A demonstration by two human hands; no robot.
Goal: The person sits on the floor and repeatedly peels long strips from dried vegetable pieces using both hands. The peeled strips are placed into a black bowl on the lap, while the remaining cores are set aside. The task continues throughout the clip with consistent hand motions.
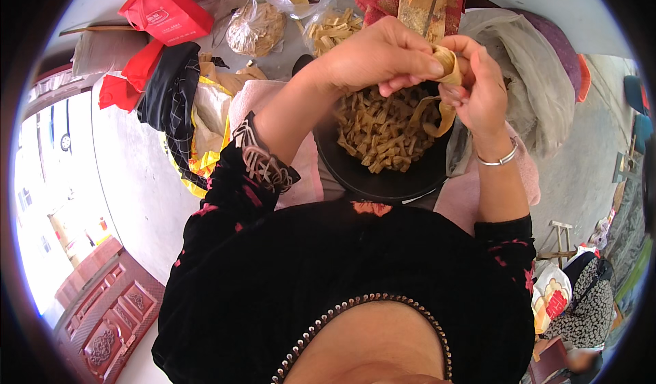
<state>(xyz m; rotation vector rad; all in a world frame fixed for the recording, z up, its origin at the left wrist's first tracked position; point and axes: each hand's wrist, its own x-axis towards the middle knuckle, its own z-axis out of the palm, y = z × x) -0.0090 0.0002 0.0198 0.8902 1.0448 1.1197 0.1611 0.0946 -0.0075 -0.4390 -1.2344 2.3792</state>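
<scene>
Both hands meet above a dark round basin [389, 189] on my lap. My left hand [389, 58] pinches a coiled tan strip [449, 66], perhaps of dried leaf or husk, between thumb and fingers. On the coil's other side, my right hand [476, 84], with a silver bangle at the wrist, grips it too. A loose end of strip curls down below the fingers towards the basin. Many short, folded tan pieces [384, 133] lie heaped in the basin. Pink towels [300, 174] cover my legs on both sides of it.
A wooden stand [410, 15] with red cloth rises beyond the basin. Clear plastic bags of tan pieces [256, 30] and strips [333, 28] lie beyond my left arm. A red bag [166, 12] stands far left, a translucent sheet [533, 76] at right. Another person [584, 302] is at lower right.
</scene>
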